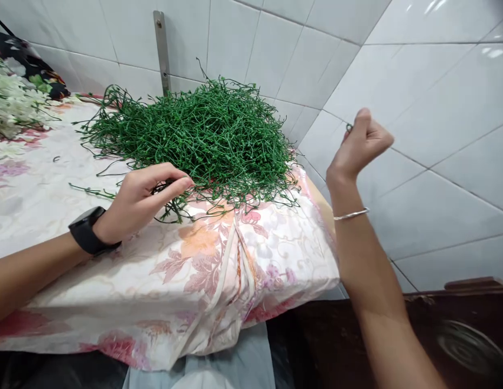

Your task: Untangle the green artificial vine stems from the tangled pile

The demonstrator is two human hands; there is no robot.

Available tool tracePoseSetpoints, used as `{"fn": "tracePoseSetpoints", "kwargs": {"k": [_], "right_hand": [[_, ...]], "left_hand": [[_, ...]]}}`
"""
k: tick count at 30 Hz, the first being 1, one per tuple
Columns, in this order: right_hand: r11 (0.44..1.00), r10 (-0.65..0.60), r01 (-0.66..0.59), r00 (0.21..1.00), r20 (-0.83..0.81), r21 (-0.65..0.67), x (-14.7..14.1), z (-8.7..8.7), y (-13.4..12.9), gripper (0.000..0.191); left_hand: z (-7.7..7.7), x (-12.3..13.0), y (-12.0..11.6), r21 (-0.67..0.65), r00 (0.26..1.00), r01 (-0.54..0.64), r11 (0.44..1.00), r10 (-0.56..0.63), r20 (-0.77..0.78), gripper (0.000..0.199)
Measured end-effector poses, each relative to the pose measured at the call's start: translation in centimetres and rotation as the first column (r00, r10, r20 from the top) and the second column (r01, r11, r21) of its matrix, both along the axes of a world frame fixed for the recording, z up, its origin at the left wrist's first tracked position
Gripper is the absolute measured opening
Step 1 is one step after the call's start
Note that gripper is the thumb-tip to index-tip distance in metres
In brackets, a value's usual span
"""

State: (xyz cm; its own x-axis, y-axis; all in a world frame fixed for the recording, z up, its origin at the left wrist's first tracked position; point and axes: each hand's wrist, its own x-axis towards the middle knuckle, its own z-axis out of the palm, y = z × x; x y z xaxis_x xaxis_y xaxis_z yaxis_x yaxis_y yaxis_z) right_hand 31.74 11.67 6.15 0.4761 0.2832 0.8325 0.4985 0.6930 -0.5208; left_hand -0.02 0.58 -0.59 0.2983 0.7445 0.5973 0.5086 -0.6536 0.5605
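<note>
A large tangled heap of thin green stems (pixel 210 135) lies on the flower-patterned cloth (pixel 275 243). At the heap's front left is my left hand (pixel 148 197), a black watch on its wrist, its thumb and fingers closed round several green stems. My right hand (pixel 360 143) is raised to the right of the heap, in front of the tiled wall, with a silver bangle on the wrist. Its fingers are curled closed, and a small green bit of stem (pixel 349 127) shows at their left side. The rest of that stem is hidden by the hand.
White artificial flowers (pixel 16 100) lie at the far left beside a dark patterned fabric (pixel 40 67). A metal bracket (pixel 161 51) is fixed to the white tiled wall (pixel 243 43) behind the heap. A dark brown surface (pixel 429 335) is at the lower right.
</note>
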Motion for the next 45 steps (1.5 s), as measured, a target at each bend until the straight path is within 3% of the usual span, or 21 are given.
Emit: {"fn": "tracePoseSetpoints", "kwargs": {"k": [3, 6, 10, 13, 15, 20, 26, 31, 33, 38, 41, 43, 45], "right_hand": [[0.989, 0.108, -0.095, 0.987, 0.117, -0.114, -1.6, -1.5, -0.6, 0.046], [0.938, 0.282, -0.189, 0.903, 0.323, -0.29, -4.7, -3.0, -2.5, 0.045], [0.866, 0.473, -0.201, 0.628, 0.619, -0.458, -7.3, -4.3, -4.5, 0.038], [0.895, 0.437, -0.119, 0.419, 0.796, -0.429, -8.4, -4.9, -5.5, 0.025], [0.918, 0.39, -0.076, 0.358, 0.848, -0.39, -9.3, -5.3, -6.4, 0.024], [0.884, 0.467, -0.196, 0.341, 0.816, -0.424, -10.9, -5.9, -9.3, 0.018], [0.839, 0.54, -0.221, 0.46, 0.705, -0.497, -11.5, -6.2, -10.7, 0.021], [0.779, 0.627, -0.276, 0.336, 0.702, -0.564, -11.3, -6.2, -9.8, 0.028], [0.726, 0.688, -0.319, 0.325, 0.649, -0.61, -11.3, -6.3, -9.6, 0.027], [0.507, 0.857, -0.454, 0.36, 0.37, -0.732, -11.6, -6.6, -9.9, 0.021], [0.44, 0.884, -0.496, 0.389, 0.261, -0.749, -11.8, -6.7, -10.2, 0.016], [0.435, 0.886, -0.518, 0.394, 0.246, -0.737, -11.8, -6.8, -10.3, 0.012], [0.48, 0.867, -0.527, 0.407, 0.287, -0.701, -11.7, -6.8, -10.2, 0.006]], "left_hand": [[-0.4, -0.1, 0.7, -0.012, 0.999, 0.006, 1.0, -0.007, -0.04, 0.013], [-0.6, 0.2, 0.8, 0.004, 0.997, 0.021, 1.0, -0.021, -0.075, 0.015], [-0.3, 0.4, 0.6, 0.03, 0.993, 0.022, 0.999, -0.018, -0.118, 0.02], [-0.1, 0.6, 0.4, 0.084, 0.988, 0.059, 0.995, -0.046, -0.148, 0.023], [-0.2, 0.7, 0.3, 0.13, 0.985, 0.077, 0.988, -0.055, -0.166, 0.025], [-0.6, 0.9, -0.1, 0.252, 0.979, 0.074, 0.965, -0.023, -0.202, 0.026], [-0.7, 1.0, -0.6, 0.404, 0.964, 0.099, 0.909, 0.013, -0.264, 0.021], [-1.2, 1.1, -0.6, 0.398, 0.948, 0.152, 0.905, -0.019, -0.317, 0.027], [-1.4, 1.1, -0.5, 0.378, 0.946, 0.168, 0.911, -0.041, -0.322, 0.027], [-1.4, 1.3, -0.6, 0.376, 0.944, 0.155, 0.913, -0.024, -0.33, 0.022], [-1.2, 1.4, -0.8, 0.392, 0.945, 0.149, 0.908, -0.014, -0.326, 0.02], [-1.2, 1.5, -0.9, 0.402, 0.948, 0.153, 0.903, -0.018, -0.319, 0.02], [-1.1, 1.4, -1.0, 0.407, 0.951, 0.158, 0.9, -0.027, -0.309, 0.022]]}}
